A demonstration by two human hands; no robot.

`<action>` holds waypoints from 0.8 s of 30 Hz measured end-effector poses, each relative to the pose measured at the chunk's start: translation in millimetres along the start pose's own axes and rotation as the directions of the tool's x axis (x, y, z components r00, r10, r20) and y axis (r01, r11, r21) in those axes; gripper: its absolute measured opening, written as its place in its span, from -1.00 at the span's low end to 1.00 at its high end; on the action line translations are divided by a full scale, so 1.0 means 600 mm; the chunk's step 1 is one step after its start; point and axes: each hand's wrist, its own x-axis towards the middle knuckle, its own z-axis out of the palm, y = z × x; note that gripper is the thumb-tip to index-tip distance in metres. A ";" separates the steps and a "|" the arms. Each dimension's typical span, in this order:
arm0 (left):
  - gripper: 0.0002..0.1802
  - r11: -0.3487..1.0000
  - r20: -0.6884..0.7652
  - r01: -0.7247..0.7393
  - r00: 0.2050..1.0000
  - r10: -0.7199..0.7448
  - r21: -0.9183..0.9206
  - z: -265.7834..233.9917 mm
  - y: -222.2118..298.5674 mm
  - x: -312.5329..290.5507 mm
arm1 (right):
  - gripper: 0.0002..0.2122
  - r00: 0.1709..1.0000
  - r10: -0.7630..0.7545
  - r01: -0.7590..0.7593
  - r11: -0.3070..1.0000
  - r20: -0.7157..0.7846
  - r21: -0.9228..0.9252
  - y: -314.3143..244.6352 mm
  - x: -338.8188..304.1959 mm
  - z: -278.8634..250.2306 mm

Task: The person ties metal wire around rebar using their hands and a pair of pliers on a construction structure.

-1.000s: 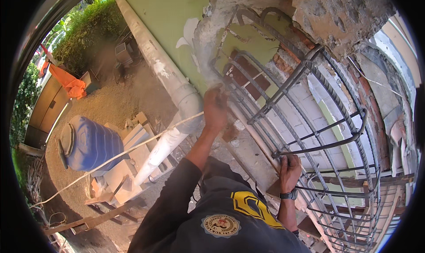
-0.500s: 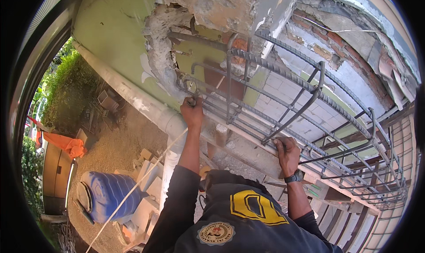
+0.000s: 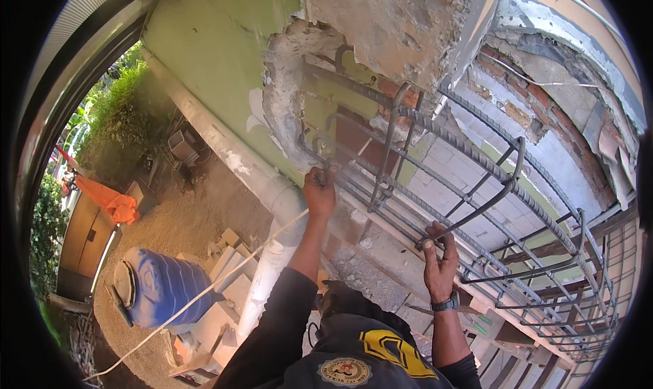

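A cage of ribbed steel reinforcing bars (image 3: 469, 151), tied with bent square stirrups (image 3: 389, 144), runs from the broken wall opening out to the right. At its near left end, my left hand (image 3: 320, 193) is closed around a lower reinforcing bar, close to a hooked bar end (image 3: 317, 144); its fingertips are partly hidden. Farther right, my right hand (image 3: 442, 260) has its thumb and fingers bent at the lower corner of a stirrup, pinching the steel there. A dark watch is on that wrist.
A green wall (image 3: 211, 69) with a broken-out hole stands ahead, under rough concrete (image 3: 388, 22). A pale pipe (image 3: 224, 137) runs down beside my left arm, crossed by a thin cord (image 3: 197, 297). Below left are a blue drum (image 3: 166, 287) and stacked blocks. Exposed brick (image 3: 544, 120) lies right.
The view has swung, so the cage and wall sit farther right and lower in the picture. My left hand keeps its place at the bars. My right hand has shifted its fingers to the stirrup corner.
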 end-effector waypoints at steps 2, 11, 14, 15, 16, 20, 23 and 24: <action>-0.72 0.996 0.075 0.065 0.995 -0.061 -0.054 -0.022 0.004 0.000 | -0.71 0.985 0.124 -0.148 0.965 0.117 0.218 -0.035 0.015 0.024; -0.73 0.969 0.124 0.223 0.970 -0.209 -0.108 -0.016 0.051 -0.006 | -0.68 0.997 0.080 -0.079 0.969 0.006 0.236 -0.004 0.013 0.050; -0.71 0.969 0.115 0.231 0.968 -0.221 -0.089 -0.016 0.065 -0.007 | -0.70 0.998 0.064 -0.064 0.974 0.007 0.217 -0.004 0.013 0.050; -0.70 0.979 0.108 0.192 0.977 -0.184 -0.069 -0.016 0.073 -0.005 | -0.70 0.997 0.079 -0.078 0.981 0.004 0.178 -0.002 0.012 0.049; -0.69 0.987 0.101 0.152 0.984 -0.147 -0.048 -0.016 0.075 -0.001 | -0.69 0.996 0.094 -0.093 0.986 0.001 0.138 0.000 0.011 0.050; -0.67 0.991 0.102 0.124 0.986 -0.129 0.052 -0.029 0.054 0.000 | -0.67 0.996 0.003 -0.007 0.999 -0.089 -0.047 0.000 0.001 0.042; -0.65 0.987 0.117 0.132 0.983 -0.142 0.090 -0.023 0.061 -0.005 | -0.61 0.997 0.017 -0.021 0.998 -0.078 -0.052 0.014 -0.008 0.013; -0.64 0.987 0.108 0.139 0.983 -0.147 0.078 -0.026 0.069 -0.007 | -0.59 0.994 0.080 -0.079 0.997 -0.074 0.012 0.018 -0.007 0.009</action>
